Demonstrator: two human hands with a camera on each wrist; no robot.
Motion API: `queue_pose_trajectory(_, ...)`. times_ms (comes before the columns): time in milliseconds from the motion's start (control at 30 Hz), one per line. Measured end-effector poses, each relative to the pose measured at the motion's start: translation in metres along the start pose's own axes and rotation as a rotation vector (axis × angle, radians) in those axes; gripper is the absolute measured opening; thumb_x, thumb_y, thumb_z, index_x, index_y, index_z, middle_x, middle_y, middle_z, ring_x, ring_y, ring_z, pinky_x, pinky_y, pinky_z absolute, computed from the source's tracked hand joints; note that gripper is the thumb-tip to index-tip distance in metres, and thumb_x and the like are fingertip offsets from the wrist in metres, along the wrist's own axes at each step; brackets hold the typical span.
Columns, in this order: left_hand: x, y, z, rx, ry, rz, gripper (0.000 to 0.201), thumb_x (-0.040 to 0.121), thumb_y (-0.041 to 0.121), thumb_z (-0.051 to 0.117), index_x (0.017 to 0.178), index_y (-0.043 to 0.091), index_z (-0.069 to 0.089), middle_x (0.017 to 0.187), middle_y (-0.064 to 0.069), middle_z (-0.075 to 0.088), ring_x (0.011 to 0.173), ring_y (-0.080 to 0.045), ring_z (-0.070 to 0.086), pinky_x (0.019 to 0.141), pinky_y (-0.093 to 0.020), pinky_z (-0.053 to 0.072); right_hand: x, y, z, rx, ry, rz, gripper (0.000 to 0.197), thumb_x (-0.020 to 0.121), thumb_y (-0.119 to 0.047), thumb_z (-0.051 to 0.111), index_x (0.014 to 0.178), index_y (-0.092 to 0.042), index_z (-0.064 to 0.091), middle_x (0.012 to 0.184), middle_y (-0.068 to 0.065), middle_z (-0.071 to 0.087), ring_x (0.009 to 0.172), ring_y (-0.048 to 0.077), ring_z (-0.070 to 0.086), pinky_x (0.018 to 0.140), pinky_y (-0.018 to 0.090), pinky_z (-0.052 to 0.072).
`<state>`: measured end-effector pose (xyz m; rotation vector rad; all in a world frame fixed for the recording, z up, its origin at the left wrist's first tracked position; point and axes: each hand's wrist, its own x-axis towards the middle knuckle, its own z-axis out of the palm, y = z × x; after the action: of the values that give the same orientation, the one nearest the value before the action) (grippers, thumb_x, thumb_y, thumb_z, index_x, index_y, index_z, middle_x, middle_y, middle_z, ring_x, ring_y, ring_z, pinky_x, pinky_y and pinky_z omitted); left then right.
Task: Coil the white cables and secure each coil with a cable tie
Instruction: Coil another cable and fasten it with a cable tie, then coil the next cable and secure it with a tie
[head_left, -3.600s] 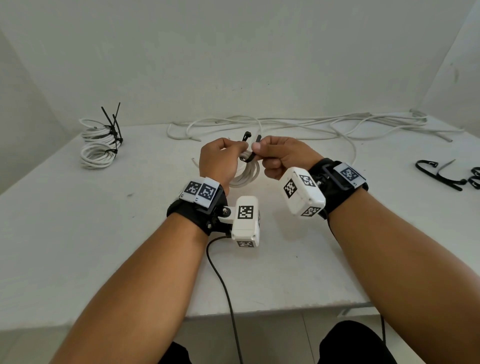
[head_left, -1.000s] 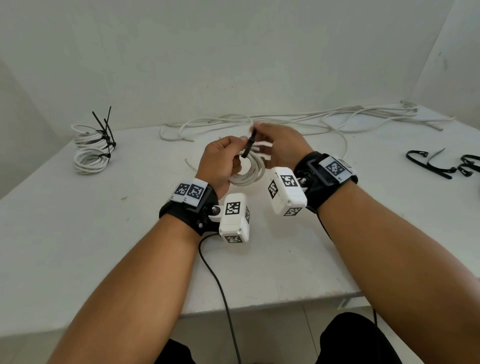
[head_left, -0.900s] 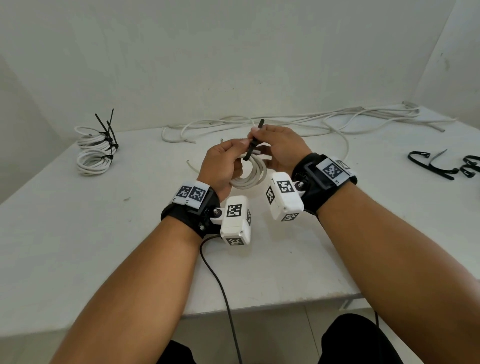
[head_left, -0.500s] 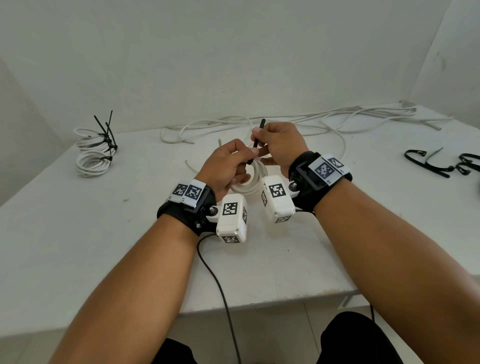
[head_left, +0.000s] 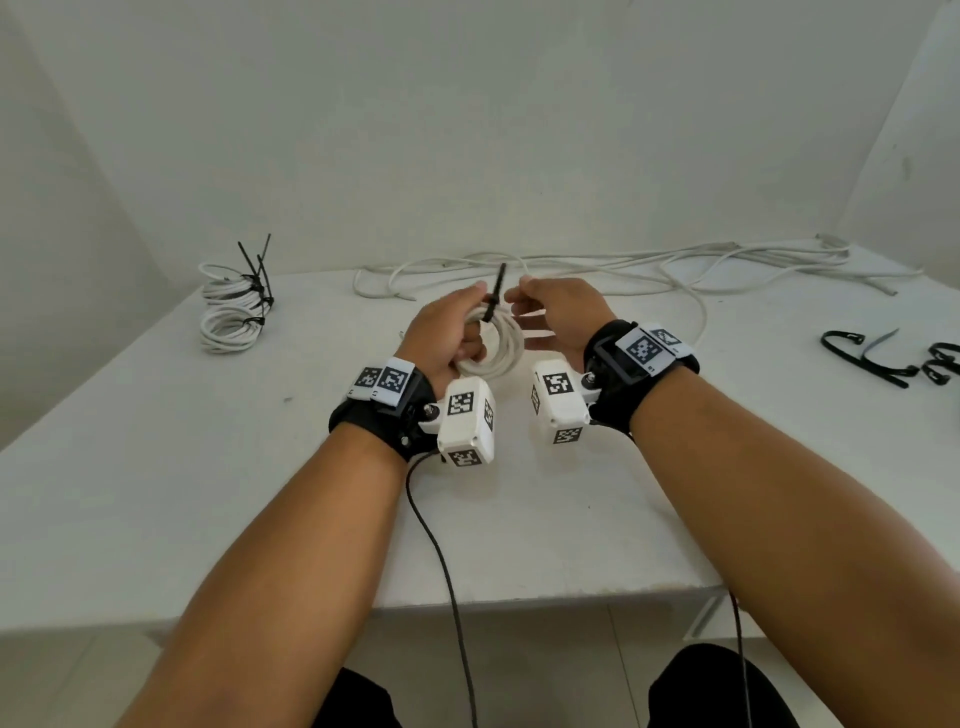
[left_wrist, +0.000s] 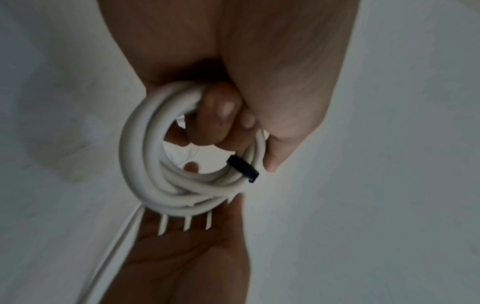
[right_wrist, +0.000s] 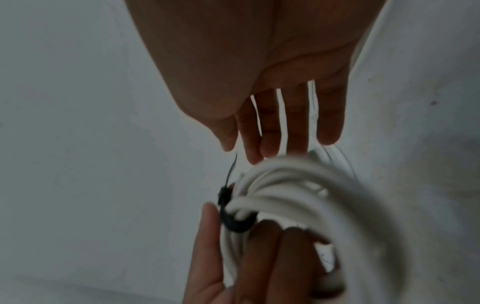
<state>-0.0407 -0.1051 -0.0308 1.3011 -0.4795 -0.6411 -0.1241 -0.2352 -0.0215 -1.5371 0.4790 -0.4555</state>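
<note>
My left hand (head_left: 441, 332) grips a white cable coil (head_left: 496, 348) above the table (head_left: 208, 467), a black cable tie (head_left: 493, 299) cinched round it.

Head view: my right hand (head_left: 558, 317) hovers just right of the tie's upright tail, fingers relaxed. Left wrist view: my fingers (left_wrist: 218, 115) curl through the coil (left_wrist: 155, 170). Right wrist view: straight fingers (right_wrist: 270, 131) above the tie (right_wrist: 228, 209), holding nothing.

white cable coil (head_left: 496, 345), black cable tie (head_left: 494, 293), white table (head_left: 156, 467), black-and-white checker-patterned wrist tags (head_left: 382, 379)
</note>
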Motion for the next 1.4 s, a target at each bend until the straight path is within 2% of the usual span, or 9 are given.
queue_pose_trajectory(233, -0.006, 0.033, -0.066, 0.144, 0.319, 0.246, 0.021, 0.093, 0.003, 0.044, 0.085, 0.009, 0.062, 0.059, -0.006, 0.059, 0.052, -0.017, 0.048, 0.053, -0.028, 0.038, -0.005, 0.002, 0.019, -0.894, -0.138, 0.137, 0.063, 0.089, -0.052, 0.062, 0.131, -0.006, 0.057, 0.133, 0.011, 0.057, 0.120, 0.028, 0.054, 0.084, 0.033, 0.041)
queue_pose_trajectory(367, -0.004, 0.031, -0.125, 0.643, 0.334, 0.134, 0.024, 0.098, 0.012, 0.042, 0.122, 0.015, 0.048, 0.081, -0.003, 0.066, 0.069, -0.017, 0.053, 0.057, -0.028, 0.038, -0.014, 0.010, 0.026, -1.142, -0.252, 0.219, 0.095, 0.075, -0.073, 0.063, 0.146, -0.014, 0.040, 0.151, 0.008, 0.040, 0.135, 0.027, 0.042, 0.093, 0.034, 0.037)
queue_pose_trajectory(533, -0.008, 0.044, -0.177, 0.917, 0.359, 0.007, 0.032, 0.100, 0.012, 0.045, 0.127, 0.013, 0.028, 0.098, -0.004, 0.070, 0.080, -0.020, 0.058, 0.059, -0.029, 0.042, -0.012, 0.029, 0.037, -1.325, -0.198, 0.224, 0.143, 0.036, -0.096, 0.058, 0.152, -0.022, 0.020, 0.155, 0.010, 0.022, 0.142, 0.035, 0.026, 0.111, 0.051, 0.032)
queue_pose_trajectory(667, -0.004, 0.063, -0.211, 1.080, 0.494, 0.009, 0.034, 0.092, 0.011, 0.061, 0.117, 0.013, 0.038, 0.097, -0.005, 0.067, 0.089, -0.026, 0.062, 0.064, -0.028, 0.046, -0.008, 0.033, 0.036, -1.321, -0.192, 0.228, 0.136, 0.050, -0.092, 0.061, 0.155, -0.022, 0.011, 0.160, 0.008, 0.009, 0.147, 0.034, 0.014, 0.115, 0.051, 0.022)
queue_pose_trajectory(767, 0.006, 0.075, -0.234, 1.377, 0.652, 0.045, 0.032, 0.087, 0.023, 0.066, 0.113, 0.021, 0.048, 0.095, -0.002, 0.054, 0.097, -0.033, 0.056, 0.089, -0.036, 0.039, -0.006, 0.034, 0.036, -1.338, -0.197, 0.228, 0.131, 0.055, -0.089, 0.062, 0.155, -0.021, 0.010, 0.161, 0.007, 0.008, 0.147, 0.033, 0.014, 0.115, 0.049, 0.022)
queue_pose_trajectory(833, 0.016, 0.079, -0.245, 1.480, 0.679, 0.049, 0.027, 0.088, 0.022, 0.062, 0.110, 0.023, 0.046, 0.095, -0.003, 0.055, 0.093, -0.034, 0.053, 0.094, -0.040, 0.033, -0.003, 0.034, 0.036, -1.359, -0.204, 0.230, 0.130, 0.056, -0.089, 0.062, 0.155, -0.021, 0.011, 0.160, 0.007, 0.009, 0.147, 0.033, 0.013, 0.115, 0.049, 0.021)
queue_pose_trajectory(1000, 0.042, 0.072, -0.264, 1.625, 0.649, 0.074, 0.025, 0.087, 0.012, 0.059, 0.108, 0.022, 0.049, 0.092, -0.006, 0.060, 0.095, -0.035, 0.057, 0.091, -0.039, 0.033, 0.004, 0.036, 0.036, -1.398, -0.217, 0.242, 0.135, 0.050, -0.093, 0.060, 0.155, -0.023, 0.011, 0.160, 0.007, 0.011, 0.147, 0.033, 0.013, 0.116, 0.050, 0.020)
queue_pose_trajectory(1133, 0.050, 0.068, -0.273, 1.648, 0.537, 0.003, 0.025, 0.084, 0.021, 0.069, 0.108, 0.024, 0.062, 0.116, -0.012, 0.066, 0.104, -0.037, 0.060, 0.088, -0.038, 0.047, 0.007, 0.034, 0.036, -1.373, -0.234, 0.262, 0.132, 0.054, -0.089, 0.063, 0.155, -0.022, 0.010, 0.160, 0.008, 0.009, 0.147, 0.033, 0.014, 0.115, 0.049, 0.022)
queue_pose_trajectory(1400, 0.047, 0.088, -0.264, 1.748, 0.405, 0.022, 0.026, 0.088, 0.021, 0.066, 0.112, 0.014, 0.072, 0.122, -0.011, 0.066, 0.111, -0.033, 0.059, 0.091, -0.032, 0.043, 0.000, 0.027, 0.036, -1.345, -0.249, 0.274, 0.127, 0.060, -0.084, 0.066, 0.155, -0.021, 0.009, 0.161, 0.007, 0.008, 0.148, 0.031, 0.014, 0.115, 0.046, 0.024)
